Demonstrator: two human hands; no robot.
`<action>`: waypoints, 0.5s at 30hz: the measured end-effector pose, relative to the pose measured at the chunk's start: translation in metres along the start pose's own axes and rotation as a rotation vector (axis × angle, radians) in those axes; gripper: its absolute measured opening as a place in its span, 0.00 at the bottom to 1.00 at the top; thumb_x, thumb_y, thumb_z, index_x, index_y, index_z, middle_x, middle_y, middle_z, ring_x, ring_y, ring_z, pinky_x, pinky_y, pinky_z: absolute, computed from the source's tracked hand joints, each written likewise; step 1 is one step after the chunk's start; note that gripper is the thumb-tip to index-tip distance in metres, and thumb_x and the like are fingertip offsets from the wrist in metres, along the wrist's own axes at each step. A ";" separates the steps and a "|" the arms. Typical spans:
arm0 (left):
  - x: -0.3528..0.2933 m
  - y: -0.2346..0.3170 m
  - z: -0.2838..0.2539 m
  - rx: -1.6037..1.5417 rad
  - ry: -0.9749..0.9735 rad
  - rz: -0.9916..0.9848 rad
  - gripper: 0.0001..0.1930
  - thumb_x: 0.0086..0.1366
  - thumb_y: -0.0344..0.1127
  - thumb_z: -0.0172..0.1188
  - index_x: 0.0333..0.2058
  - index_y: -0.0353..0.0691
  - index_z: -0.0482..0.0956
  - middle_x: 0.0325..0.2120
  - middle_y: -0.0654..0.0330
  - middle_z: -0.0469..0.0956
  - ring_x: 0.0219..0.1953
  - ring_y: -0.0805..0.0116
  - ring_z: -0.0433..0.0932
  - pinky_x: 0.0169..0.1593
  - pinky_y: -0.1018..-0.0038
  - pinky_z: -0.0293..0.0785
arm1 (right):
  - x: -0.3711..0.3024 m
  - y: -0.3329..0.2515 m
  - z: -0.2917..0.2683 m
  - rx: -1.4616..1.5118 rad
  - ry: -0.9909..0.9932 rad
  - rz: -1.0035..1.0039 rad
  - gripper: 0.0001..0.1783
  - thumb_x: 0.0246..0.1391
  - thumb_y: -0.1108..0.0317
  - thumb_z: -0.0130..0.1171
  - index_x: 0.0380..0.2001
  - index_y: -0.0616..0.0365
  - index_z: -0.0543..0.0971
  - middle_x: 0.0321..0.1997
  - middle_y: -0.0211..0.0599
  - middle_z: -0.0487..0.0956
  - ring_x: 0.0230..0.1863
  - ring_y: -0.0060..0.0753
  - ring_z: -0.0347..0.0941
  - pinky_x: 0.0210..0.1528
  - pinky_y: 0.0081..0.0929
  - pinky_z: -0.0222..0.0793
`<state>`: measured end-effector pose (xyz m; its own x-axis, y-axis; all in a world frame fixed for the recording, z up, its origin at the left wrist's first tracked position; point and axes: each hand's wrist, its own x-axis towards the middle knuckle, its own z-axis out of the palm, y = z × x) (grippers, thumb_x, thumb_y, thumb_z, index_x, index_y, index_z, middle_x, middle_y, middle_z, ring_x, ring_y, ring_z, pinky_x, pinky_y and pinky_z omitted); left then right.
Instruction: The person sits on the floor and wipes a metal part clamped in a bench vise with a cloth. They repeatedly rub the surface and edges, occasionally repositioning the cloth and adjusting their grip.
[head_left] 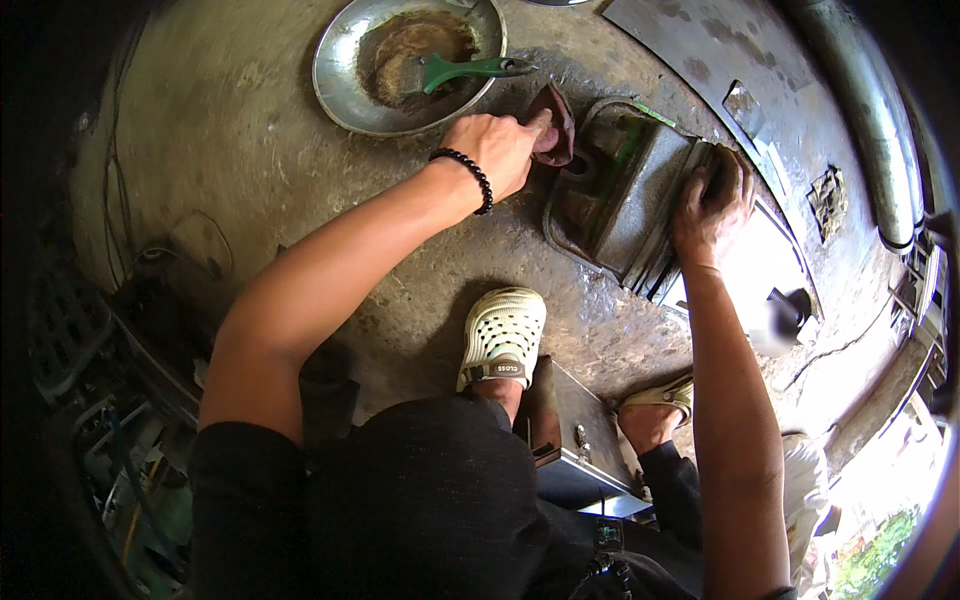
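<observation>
My left hand (497,152), with a black bead bracelet at its wrist, pinches a folded dark-red piece (553,125) that could be cloth or sandpaper. That piece is beside the left end of a grimy grey metal housing (640,190), which has a flanged rim and green marks on it. On the housing's right end lies my right hand (712,205), its fingers curled over the far edge and gripping it. The fingertips of the right hand are partly hidden.
A round metal pan (345,90) with brown liquid stands at the far left, a green-handled brush (460,70) lying across it. Beyond the housing are a flat metal sheet (690,40) and a thick metal pipe (865,120). A metal box (580,430) sits between my feet.
</observation>
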<state>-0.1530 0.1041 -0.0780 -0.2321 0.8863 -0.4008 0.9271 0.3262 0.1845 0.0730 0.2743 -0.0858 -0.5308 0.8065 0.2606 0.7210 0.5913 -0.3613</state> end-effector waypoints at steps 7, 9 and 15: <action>0.016 0.030 0.020 0.046 -0.008 0.291 0.18 0.63 0.33 0.56 0.53 0.47 0.80 0.40 0.47 0.78 0.34 0.50 0.84 0.36 0.58 0.83 | 0.000 0.000 0.000 0.002 0.018 -0.019 0.23 0.51 0.63 0.56 0.52 0.54 0.78 0.55 0.42 0.76 0.59 0.48 0.69 0.63 0.44 0.60; 0.027 0.035 0.026 0.127 -0.077 0.285 0.18 0.64 0.32 0.56 0.53 0.46 0.80 0.41 0.46 0.79 0.36 0.50 0.84 0.37 0.58 0.83 | 0.000 0.001 0.000 0.007 0.014 -0.011 0.23 0.51 0.63 0.56 0.51 0.54 0.78 0.55 0.42 0.76 0.59 0.48 0.69 0.63 0.44 0.60; 0.042 0.035 0.027 0.314 -0.200 0.333 0.14 0.64 0.33 0.53 0.45 0.44 0.85 0.41 0.51 0.82 0.41 0.55 0.84 0.42 0.60 0.82 | 0.001 -0.001 -0.001 0.006 0.013 -0.009 0.22 0.51 0.62 0.56 0.51 0.53 0.78 0.55 0.42 0.76 0.58 0.48 0.69 0.63 0.43 0.61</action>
<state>-0.1223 0.1436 -0.1122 0.1240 0.8352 -0.5358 0.9923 -0.1059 0.0646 0.0724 0.2746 -0.0846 -0.5315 0.8011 0.2752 0.7134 0.5985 -0.3645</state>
